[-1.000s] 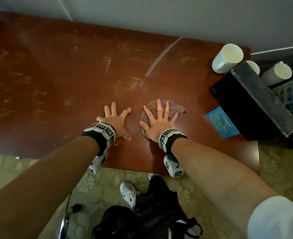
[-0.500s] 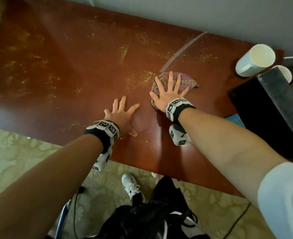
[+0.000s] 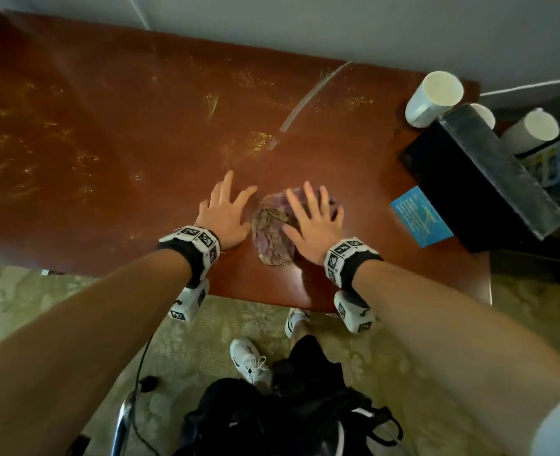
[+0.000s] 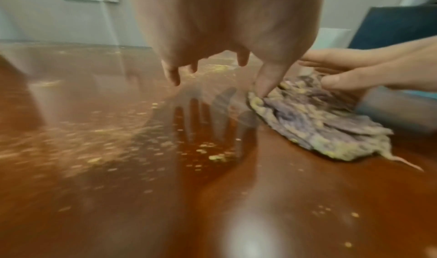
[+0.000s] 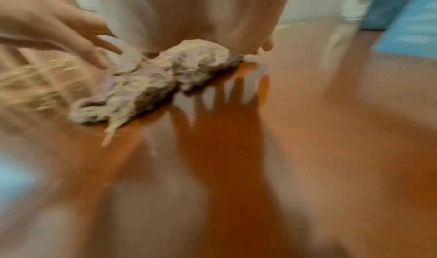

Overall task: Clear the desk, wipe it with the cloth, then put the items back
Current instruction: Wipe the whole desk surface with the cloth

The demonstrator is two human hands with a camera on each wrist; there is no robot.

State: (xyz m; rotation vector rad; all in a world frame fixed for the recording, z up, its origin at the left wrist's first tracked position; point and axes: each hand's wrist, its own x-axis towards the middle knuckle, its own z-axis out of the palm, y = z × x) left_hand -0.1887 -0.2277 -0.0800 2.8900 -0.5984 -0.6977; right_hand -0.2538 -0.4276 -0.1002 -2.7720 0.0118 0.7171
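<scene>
The crumpled purple and yellow cloth [image 3: 273,230] lies on the shiny red-brown wooden desk [image 3: 107,133], near the middle of the head picture and close to the front edge. The right hand [image 3: 314,222] lies flat on it with its fingers spread out. The left hand [image 3: 226,213] is flat and spread too, just beside the cloth; in the left wrist picture its thumb touches the cloth's edge. Neither hand grips anything.

Yellow crumbs [image 3: 252,143] are scattered over the upper left and middle of the desk. A quick swipe could push them off the front edge onto the carpet. The cloth is already dirty with yellow bits, so it may smear more than it cleans.

On the right stand a white cup [image 3: 433,98], a black box [image 3: 479,182] and a blue card [image 3: 420,217]. They block wiping there and could get bumped.
</scene>
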